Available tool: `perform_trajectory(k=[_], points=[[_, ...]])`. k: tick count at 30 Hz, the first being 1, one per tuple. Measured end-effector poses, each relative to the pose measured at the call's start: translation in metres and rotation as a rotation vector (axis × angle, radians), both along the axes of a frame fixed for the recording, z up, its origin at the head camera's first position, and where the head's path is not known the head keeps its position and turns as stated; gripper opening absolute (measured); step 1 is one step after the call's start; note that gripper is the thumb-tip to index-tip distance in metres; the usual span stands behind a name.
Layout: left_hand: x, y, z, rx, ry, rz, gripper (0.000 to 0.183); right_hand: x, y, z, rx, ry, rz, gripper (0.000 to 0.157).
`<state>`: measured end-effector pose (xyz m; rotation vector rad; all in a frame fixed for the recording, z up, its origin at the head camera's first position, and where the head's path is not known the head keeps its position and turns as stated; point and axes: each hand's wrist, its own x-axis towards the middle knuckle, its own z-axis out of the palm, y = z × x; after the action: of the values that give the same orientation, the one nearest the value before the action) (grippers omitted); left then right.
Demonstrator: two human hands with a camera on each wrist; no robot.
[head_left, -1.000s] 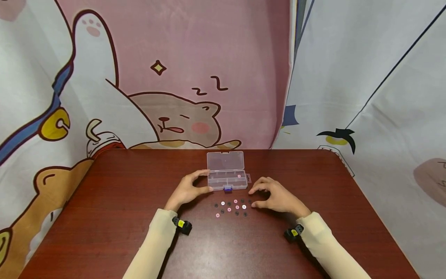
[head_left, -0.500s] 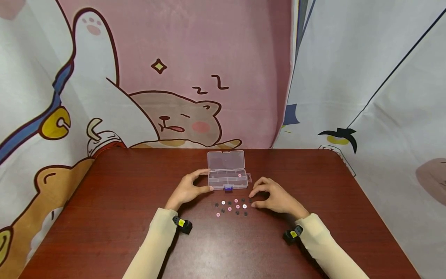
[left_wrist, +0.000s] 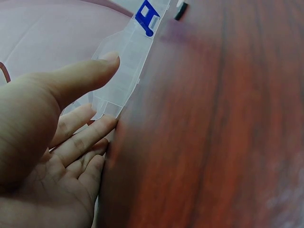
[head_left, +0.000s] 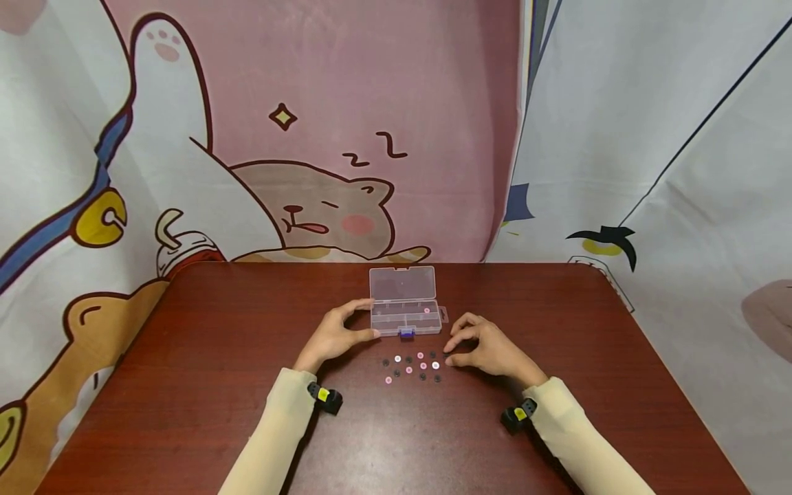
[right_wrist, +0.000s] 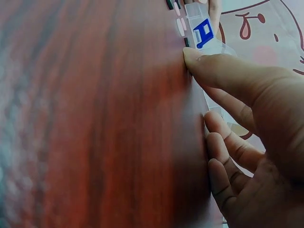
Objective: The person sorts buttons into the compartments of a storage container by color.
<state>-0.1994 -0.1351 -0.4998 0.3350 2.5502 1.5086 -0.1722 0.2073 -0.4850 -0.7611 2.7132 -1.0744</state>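
A clear plastic compartment box (head_left: 405,317) stands at the table's far side, lid open and tipped back, with a blue latch (head_left: 405,335) in front. My left hand (head_left: 337,335) holds its left end, thumb at the front corner and index finger toward the back. One pink button (head_left: 427,311) lies in a rear right compartment. In front of the box are loose pink, white and black buttons (head_left: 409,370). My right hand (head_left: 485,347) is down at the right end of this group, thumb and index fingertips closed about a black button (head_left: 446,355), mostly hidden by them.
The brown wooden table (head_left: 396,440) stretches around the box and buttons. Behind it hangs a printed cloth (head_left: 346,89). A clear hanging tab (head_left: 443,314) sticks out from the box's right end, near my right fingers.
My right thumb and index finger have drawn closer together around the black button. The left hand and the box stay in place; the head view has shifted slightly.
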Motion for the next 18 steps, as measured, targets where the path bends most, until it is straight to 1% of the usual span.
perform_trajectory(k=[8, 18], points=[[0.0004, 0.0007, 0.0008, 0.004, -0.004, 0.003, 0.066, -0.0003, -0.001, -0.0008, -0.007, -0.009, -0.015, 0.013], [0.0023, 0.0014, 0.0022, 0.007, -0.004, 0.008, 0.066, 0.0, -0.0015, -0.002, 0.005, 0.008, -0.003, 0.014]])
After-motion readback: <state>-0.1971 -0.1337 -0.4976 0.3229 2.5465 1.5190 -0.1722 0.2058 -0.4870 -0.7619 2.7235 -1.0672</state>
